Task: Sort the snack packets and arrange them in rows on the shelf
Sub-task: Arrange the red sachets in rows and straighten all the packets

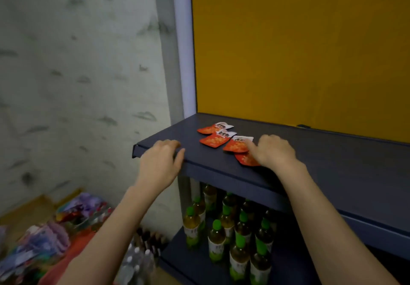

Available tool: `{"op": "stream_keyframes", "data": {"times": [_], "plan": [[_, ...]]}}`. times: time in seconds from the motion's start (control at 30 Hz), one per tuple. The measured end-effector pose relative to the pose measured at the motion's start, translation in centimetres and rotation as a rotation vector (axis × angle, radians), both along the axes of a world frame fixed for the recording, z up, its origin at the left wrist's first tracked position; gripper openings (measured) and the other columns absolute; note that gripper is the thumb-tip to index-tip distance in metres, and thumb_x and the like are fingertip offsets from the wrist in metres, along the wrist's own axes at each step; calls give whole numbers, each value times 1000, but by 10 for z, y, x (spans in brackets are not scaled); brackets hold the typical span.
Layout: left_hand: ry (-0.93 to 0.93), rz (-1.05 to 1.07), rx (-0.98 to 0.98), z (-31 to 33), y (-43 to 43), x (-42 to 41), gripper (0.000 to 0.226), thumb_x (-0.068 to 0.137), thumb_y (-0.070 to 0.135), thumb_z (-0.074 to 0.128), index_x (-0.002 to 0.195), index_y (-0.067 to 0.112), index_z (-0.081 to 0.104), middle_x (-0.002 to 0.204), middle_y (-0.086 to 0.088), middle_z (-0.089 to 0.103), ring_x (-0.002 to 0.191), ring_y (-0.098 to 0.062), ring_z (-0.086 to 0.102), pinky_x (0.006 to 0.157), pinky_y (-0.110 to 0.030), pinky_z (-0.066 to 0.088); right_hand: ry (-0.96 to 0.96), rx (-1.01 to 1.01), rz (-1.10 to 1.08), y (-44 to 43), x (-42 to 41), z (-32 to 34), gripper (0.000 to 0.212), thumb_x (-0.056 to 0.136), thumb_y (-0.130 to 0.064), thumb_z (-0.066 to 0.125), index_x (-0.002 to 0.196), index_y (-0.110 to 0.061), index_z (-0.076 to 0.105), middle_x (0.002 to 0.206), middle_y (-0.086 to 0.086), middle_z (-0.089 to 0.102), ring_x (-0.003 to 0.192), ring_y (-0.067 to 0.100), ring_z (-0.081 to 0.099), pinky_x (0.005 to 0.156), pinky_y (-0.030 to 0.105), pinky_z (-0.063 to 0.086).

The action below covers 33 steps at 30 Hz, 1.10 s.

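Observation:
Several red-and-white snack packets lie on the dark blue shelf (332, 165): one at the back (213, 128), one in front of it (215, 139), a third (236, 145) to the right, and a fourth (246, 159) nearest the front edge. My right hand (273, 151) lies over the fourth packet, its fingers curled down on it and touching the third. My left hand (160, 161) rests on the shelf's left front edge, with the fingers on top and the thumb over the edge, holding no packet.
Green-capped tea bottles (235, 229) fill the lower shelf. A pile of mixed snack packets (44, 240) lies on the floor at lower left, beside clear bottles (137, 260). An orange panel (299, 47) backs the shelf; a grey wall stands left.

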<state>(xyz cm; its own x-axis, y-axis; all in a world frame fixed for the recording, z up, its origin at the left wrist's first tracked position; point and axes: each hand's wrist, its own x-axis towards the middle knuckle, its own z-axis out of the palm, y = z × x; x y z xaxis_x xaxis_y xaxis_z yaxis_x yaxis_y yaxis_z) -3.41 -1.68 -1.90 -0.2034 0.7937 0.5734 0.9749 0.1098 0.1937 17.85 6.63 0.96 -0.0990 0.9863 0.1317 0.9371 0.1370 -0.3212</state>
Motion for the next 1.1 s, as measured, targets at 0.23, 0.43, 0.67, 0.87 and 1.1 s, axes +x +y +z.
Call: {"op": "stream_keyframes", "data": {"times": [0.23, 0.43, 0.67, 0.87, 1.1], "plan": [[28, -90, -185, 12, 109, 19, 53, 95, 47, 36, 125, 6, 50, 128, -15, 57, 120, -32, 47, 94, -40, 39, -124, -66, -90, 35, -25, -4, 87, 83, -73, 32, 138, -5, 39, 142, 14, 39, 129, 33, 40, 100, 40, 38], [14, -104, -491, 16, 179, 21, 94, 83, 72, 32, 144, 2, 26, 149, -17, 33, 137, -32, 29, 108, -42, 29, -115, -77, -133, 41, -24, -9, 82, 82, -68, 45, 137, -8, 38, 139, 11, 42, 127, 31, 45, 95, 39, 41], [-158, -185, -574, 11, 206, 10, 100, 66, 77, 53, 132, 3, 42, 140, -18, 42, 128, -34, 40, 101, -42, 37, 18, -188, -155, 36, -17, -2, 65, 78, -60, 60, 120, -12, 51, 128, 10, 55, 117, 30, 52, 84, 34, 41], [-333, -298, -478, 6, 208, 7, 77, 70, 63, 64, 118, 5, 48, 124, -13, 57, 114, -31, 54, 82, -34, 41, 178, -195, -156, 29, -13, -1, 53, 79, -48, 66, 117, -14, 51, 122, 6, 58, 112, 25, 54, 80, 29, 39], [-651, -488, -278, 4, 200, 5, 58, 88, 29, 61, 125, -5, 32, 130, -25, 50, 119, -41, 49, 96, -47, 43, 457, 6, -247, 13, -5, -12, 44, 87, -32, 62, 121, -9, 45, 124, 11, 57, 111, 28, 56, 88, 34, 46]]}}
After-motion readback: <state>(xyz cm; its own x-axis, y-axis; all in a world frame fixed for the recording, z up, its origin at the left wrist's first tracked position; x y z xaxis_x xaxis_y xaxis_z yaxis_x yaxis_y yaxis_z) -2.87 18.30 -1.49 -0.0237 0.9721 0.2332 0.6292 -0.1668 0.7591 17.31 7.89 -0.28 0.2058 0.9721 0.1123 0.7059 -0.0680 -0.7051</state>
